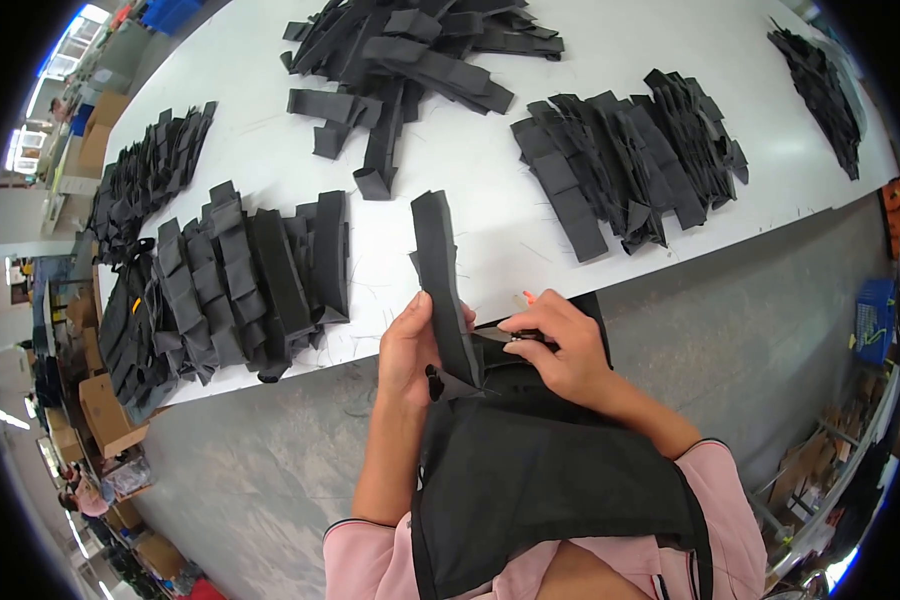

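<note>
A long black fabric strip (pixel 435 255), folded in layers, stands up in my left hand (pixel 406 345), the thumb pressed on its near side. Its lower end reaches down to my black apron (pixel 560 470). Close to the strip's right edge, my right hand (pixel 567 345) is closed on what look like small thread snips (pixel 497 336), the thin metal blade pointing at the fabric. Fingers cover most of the snips. A small orange tip shows just above my right hand; what it belongs to I cannot make out.
Rows of similar black strips lie on the white table (pixel 470 150): a left bundle (pixel 240 280), a right bundle (pixel 620 160) and a loose heap (pixel 400 60) at the back. Loose threads are scattered about. The table's front edge runs just ahead of me; cardboard boxes (pixel 110 415) stand left.
</note>
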The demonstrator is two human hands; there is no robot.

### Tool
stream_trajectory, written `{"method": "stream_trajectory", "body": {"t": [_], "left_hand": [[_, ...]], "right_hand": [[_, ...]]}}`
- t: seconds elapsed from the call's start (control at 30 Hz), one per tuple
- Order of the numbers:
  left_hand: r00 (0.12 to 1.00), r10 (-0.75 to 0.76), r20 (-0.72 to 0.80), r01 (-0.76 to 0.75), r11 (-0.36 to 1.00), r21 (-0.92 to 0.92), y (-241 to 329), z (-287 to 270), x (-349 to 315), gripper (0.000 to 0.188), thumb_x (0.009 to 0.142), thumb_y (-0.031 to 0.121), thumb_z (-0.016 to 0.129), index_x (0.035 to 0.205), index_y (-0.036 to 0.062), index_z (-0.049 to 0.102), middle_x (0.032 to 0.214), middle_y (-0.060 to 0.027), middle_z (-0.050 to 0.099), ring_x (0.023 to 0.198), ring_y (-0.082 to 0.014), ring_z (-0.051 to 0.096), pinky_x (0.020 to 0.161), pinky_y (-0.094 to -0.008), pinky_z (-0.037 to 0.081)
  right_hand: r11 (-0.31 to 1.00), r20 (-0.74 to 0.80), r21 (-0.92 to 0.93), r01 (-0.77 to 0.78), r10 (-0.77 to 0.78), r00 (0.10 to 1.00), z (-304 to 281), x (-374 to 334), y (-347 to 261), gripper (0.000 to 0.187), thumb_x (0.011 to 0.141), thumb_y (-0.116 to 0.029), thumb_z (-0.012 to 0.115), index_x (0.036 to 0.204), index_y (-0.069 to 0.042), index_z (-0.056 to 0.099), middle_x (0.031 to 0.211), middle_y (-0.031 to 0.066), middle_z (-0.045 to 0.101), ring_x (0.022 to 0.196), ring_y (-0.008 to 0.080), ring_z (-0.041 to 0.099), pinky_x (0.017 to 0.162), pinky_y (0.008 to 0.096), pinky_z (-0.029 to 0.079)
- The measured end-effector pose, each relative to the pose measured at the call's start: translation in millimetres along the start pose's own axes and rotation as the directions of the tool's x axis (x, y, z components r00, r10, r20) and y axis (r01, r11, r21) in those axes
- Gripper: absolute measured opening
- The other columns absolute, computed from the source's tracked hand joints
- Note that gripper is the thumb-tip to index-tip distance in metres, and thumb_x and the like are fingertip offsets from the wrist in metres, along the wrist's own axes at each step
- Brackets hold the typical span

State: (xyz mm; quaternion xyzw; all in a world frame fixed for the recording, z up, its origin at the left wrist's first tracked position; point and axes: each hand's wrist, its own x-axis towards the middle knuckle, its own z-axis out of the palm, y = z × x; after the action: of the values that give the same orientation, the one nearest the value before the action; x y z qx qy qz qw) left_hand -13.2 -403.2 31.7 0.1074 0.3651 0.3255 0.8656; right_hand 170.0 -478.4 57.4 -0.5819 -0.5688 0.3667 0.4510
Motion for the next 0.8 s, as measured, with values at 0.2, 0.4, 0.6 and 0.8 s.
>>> {"method": "stream_trajectory", "body": {"t": [0.2,0.4,0.6,0.8], "left_hand": [[0.989,0.114,0.097,-0.069,0.921,-0.383,-25.6,-1.5,21.9,0.033,0.096,0.027,0.039,0.070,0.0090,0.049,0.079,-0.0098,0.054,0.091,-0.0253,0.053,0.086,-0.0371,0.043],[0.977,0.063,0.205,0.038,0.891,-0.453,-32.4,10.0,15.5,0.038,0.095,0.030,0.039,0.062,0.0124,0.045,0.088,-0.0093,0.054,0.106,-0.0250,0.046,0.100,-0.0346,0.035],[0.984,0.075,0.164,0.004,0.899,-0.438,-32.0,23.8,12.8,0.038,0.095,0.029,0.035,0.062,0.0130,0.044,0.082,-0.0067,0.053,0.103,-0.0228,0.047,0.102,-0.0335,0.033],[0.993,0.078,0.089,-0.038,0.922,-0.386,-34.8,21.1,11.5,0.035,0.095,0.026,0.035,0.063,0.0131,0.042,0.073,-0.0032,0.050,0.099,-0.0205,0.048,0.102,-0.0328,0.032]], "right_hand": [[0.956,0.008,0.267,-0.122,0.124,0.992,26.0,15.9,13.5,0.024,0.071,0.003,0.069,0.094,-0.002,0.063,0.082,0.0047,0.052,0.069,0.0122,0.051,0.062,0.0239,0.042],[0.989,-0.007,0.014,0.146,-0.146,0.989,32.2,2.5,1.7,0.027,0.067,-0.003,0.074,0.091,-0.007,0.063,0.083,0.0071,0.055,0.076,0.0235,0.057,0.068,0.0323,0.048],[0.951,0.036,-0.065,0.303,-0.301,0.953,37.0,6.7,3.6,0.029,0.063,-0.005,0.075,0.090,-0.007,0.064,0.083,0.0064,0.057,0.080,0.0254,0.057,0.069,0.0345,0.047],[0.926,0.000,-0.113,0.361,-0.363,0.932,42.7,5.5,-2.0,0.027,0.063,-0.001,0.074,0.088,-0.005,0.066,0.077,0.0078,0.057,0.072,0.0236,0.057,0.064,0.0325,0.047]]}}
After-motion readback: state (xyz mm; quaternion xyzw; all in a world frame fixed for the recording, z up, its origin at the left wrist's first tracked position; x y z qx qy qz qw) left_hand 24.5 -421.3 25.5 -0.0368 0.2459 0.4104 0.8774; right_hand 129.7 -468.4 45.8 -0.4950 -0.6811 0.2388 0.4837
